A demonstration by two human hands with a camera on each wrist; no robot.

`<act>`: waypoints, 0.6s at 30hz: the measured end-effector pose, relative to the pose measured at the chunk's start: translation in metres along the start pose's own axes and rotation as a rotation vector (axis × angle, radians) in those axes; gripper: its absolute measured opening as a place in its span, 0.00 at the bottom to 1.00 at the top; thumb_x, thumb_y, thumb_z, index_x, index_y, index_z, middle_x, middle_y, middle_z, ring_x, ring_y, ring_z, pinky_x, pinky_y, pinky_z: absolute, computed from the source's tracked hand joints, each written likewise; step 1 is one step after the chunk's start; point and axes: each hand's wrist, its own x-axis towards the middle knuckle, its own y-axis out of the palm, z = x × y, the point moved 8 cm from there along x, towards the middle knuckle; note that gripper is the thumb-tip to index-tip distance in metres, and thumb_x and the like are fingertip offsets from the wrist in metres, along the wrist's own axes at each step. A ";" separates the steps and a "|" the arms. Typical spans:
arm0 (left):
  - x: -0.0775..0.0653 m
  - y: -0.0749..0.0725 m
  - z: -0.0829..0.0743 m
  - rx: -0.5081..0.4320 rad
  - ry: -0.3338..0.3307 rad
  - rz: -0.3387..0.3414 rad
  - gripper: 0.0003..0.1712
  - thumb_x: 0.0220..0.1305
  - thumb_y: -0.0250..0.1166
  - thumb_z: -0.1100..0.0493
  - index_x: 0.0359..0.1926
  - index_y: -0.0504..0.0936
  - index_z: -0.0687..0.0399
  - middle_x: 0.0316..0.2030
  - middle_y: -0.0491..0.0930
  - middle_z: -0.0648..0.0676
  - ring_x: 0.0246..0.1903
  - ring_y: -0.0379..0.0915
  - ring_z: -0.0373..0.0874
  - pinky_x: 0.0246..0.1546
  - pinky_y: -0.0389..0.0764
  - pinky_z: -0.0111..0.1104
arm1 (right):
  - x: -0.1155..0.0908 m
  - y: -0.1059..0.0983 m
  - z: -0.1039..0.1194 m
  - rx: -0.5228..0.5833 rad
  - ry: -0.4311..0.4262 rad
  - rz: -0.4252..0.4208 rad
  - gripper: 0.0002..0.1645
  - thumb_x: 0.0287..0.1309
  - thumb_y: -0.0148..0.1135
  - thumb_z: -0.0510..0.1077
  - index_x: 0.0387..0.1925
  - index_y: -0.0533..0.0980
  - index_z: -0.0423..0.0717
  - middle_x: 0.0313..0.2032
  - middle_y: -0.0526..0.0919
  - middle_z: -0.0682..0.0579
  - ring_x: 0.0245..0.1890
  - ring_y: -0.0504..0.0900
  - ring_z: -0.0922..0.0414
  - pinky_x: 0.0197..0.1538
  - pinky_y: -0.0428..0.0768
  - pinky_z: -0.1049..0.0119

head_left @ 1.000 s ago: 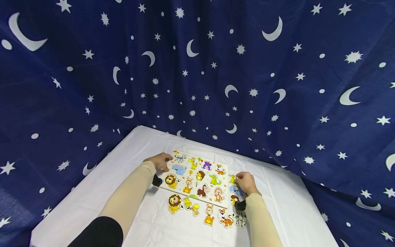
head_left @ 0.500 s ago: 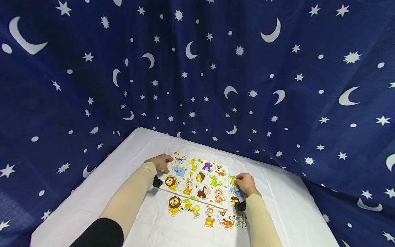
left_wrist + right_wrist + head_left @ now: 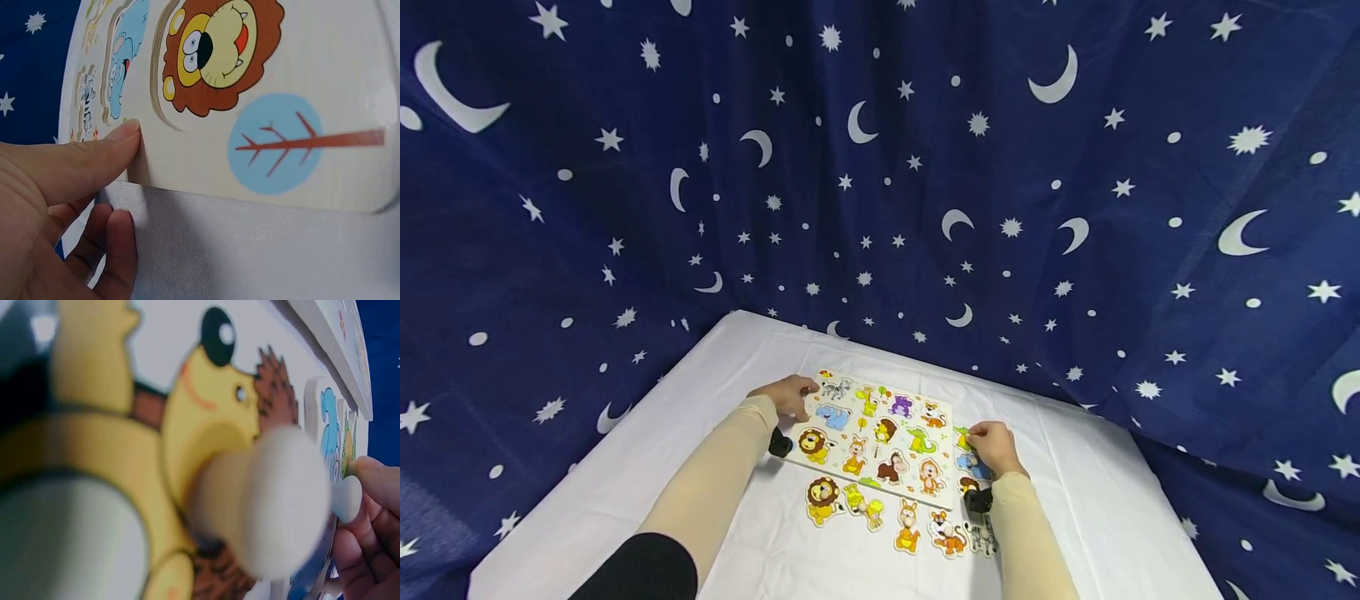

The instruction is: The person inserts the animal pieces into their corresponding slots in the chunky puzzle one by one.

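A puzzle board (image 3: 904, 435) with animal pictures in cut-out recesses lies on the white-covered table. My left hand (image 3: 785, 395) holds its left edge; in the left wrist view the thumb (image 3: 115, 147) presses on the board's face and the fingers (image 3: 119, 250) curl below the edge. Right of the board, my right hand (image 3: 995, 447) pinches the crocodile puzzle piece (image 3: 961, 437), its fingertips partly hidden in the right wrist view. The elephant piece (image 3: 972, 464) lies just under this hand. Closer to the wrist is the hedgehog piece (image 3: 275, 394), with a round wooden knob (image 3: 281, 503).
Below the board lie the lion piece (image 3: 822, 504), a yellow giraffe piece (image 3: 875, 515), the kangaroo piece (image 3: 907, 537) and the tiger piece (image 3: 951, 542). The zebra piece (image 3: 981, 540) sits beside the right forearm. A dark blue curtain (image 3: 880, 208) with moons and stars rises behind the table.
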 end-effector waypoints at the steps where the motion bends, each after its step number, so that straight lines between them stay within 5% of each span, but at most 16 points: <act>1: 0.000 0.000 0.000 -0.005 -0.002 -0.002 0.38 0.53 0.74 0.65 0.67 0.74 0.53 0.67 0.71 0.64 0.69 0.65 0.59 0.71 0.65 0.50 | 0.000 0.000 0.000 -0.001 0.000 0.000 0.05 0.56 0.68 0.36 0.32 0.84 0.36 0.31 0.87 0.44 0.31 0.81 0.52 0.35 0.77 0.63; 18: 0.007 0.002 0.004 -0.063 -0.042 0.005 0.40 0.52 0.74 0.68 0.67 0.74 0.52 0.69 0.68 0.64 0.70 0.62 0.59 0.73 0.62 0.51 | 0.000 0.001 -0.001 -0.009 0.020 0.014 0.06 0.57 0.69 0.37 0.34 0.84 0.36 0.32 0.87 0.44 0.31 0.81 0.52 0.36 0.79 0.61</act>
